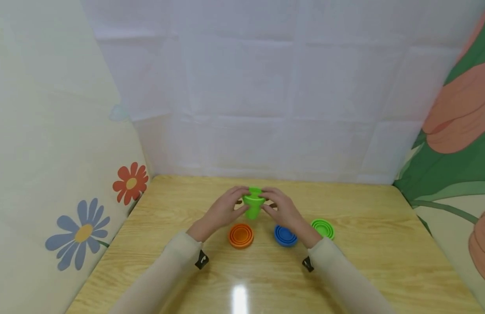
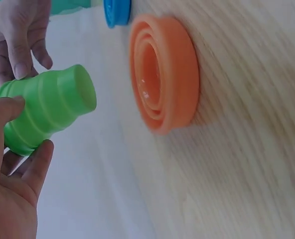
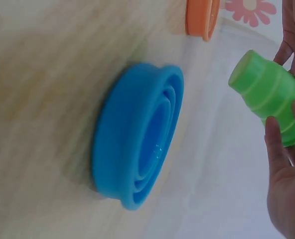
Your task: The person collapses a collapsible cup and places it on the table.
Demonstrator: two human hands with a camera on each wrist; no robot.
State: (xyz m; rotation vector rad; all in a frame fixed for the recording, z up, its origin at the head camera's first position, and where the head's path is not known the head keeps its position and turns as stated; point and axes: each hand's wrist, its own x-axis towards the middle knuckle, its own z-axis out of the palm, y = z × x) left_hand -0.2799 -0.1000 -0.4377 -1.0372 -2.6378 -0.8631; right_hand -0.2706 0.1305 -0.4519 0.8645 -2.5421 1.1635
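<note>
A bright green collapsible cup (image 1: 253, 208), pulled out into its stepped tapering form, is held between both hands above the back half of the table. My left hand (image 1: 225, 206) grips its left side, thumb and fingers spread round the wider upper rings. From the other side my right hand (image 1: 284, 210) holds the cup in the same way. Both wrist views show the cup's narrow base (image 2: 85, 88) uncovered and off the tabletop. Nearest below the hands are a collapsed orange cup (image 1: 240, 236) and a collapsed blue cup (image 1: 285, 236), the blue one partly behind my right wrist.
Another collapsed green cup (image 1: 322, 229) lies to the right of the blue one, just past my right forearm. The wooden table (image 1: 384, 244) ends at a white cloth backdrop (image 1: 242, 131). Flower-patterned cloths (image 1: 42, 152) hang at both sides.
</note>
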